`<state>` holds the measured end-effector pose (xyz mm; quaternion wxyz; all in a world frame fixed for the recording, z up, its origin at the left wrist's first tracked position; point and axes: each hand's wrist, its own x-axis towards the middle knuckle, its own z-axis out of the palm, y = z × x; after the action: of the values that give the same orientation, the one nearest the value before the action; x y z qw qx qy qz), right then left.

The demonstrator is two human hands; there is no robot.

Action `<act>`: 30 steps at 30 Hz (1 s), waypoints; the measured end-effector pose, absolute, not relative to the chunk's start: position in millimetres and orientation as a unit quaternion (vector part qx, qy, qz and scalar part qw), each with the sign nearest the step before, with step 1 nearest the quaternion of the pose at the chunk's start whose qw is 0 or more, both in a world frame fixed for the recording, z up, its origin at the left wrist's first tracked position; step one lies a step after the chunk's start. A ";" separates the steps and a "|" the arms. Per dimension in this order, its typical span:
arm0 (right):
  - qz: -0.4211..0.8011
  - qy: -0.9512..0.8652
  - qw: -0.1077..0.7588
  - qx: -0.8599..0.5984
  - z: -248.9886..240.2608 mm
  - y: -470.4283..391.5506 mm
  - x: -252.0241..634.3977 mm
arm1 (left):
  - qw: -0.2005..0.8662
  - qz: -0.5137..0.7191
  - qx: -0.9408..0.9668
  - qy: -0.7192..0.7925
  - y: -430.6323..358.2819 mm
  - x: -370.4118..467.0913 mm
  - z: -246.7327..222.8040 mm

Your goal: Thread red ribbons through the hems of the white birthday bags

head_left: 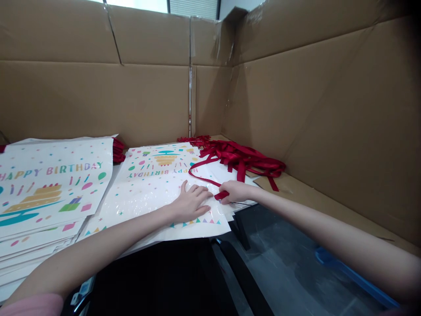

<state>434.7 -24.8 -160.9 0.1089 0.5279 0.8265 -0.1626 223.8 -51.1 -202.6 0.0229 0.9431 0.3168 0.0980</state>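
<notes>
White printed sheets [141,197] with an upside-down cake picture and birthday lettering lie in the middle. My left hand [194,202] rests on the top sheet, palm down with its fingers spread. Just to its right, my right hand [232,192] is closed around a red ribbon [221,195] at the sheet's right edge. From that grip the ribbon loops up and left across the sheet. A pile of red ribbons [243,156] lies behind my right hand.
A stack of similar sheets [52,180] sits at the left, with red material behind it. Cardboard walls [148,96] rise at the back and right. A black chair [240,272] stands below the front edge, and a blue object [348,272] lies at the lower right.
</notes>
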 end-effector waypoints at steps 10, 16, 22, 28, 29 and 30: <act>-0.168 0.832 0.103 0.518 -169.9 -14.0 423.7 | 0.047 0.003 0.946 0.322 -41.2 225.2 -203.4; -0.213 0.812 0.127 0.529 -161.2 -21.1 435.5 | 0.062 -0.013 0.943 0.327 -42.4 227.0 -201.0; -0.241 0.791 0.149 0.542 -156.7 -32.9 467.5 | 0.063 -0.005 0.943 0.327 -40.3 224.8 -204.8; -0.163 0.820 0.099 0.539 -160.7 -37.6 469.8 | 0.095 -0.013 0.938 0.332 -36.0 224.9 -201.2; -0.155 0.828 0.086 0.533 -162.0 -36.3 464.0 | 0.098 -0.015 0.937 0.335 -35.5 225.6 -199.9; -0.145 0.836 0.074 0.524 -163.6 -34.4 457.3 | 0.101 -0.017 0.935 0.339 -35.4 226.3 -198.6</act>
<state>457.3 -34.4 -163.6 0.0736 0.5243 0.8358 -0.1451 226.3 -35.4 -198.6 0.1012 0.9351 0.3391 -0.0170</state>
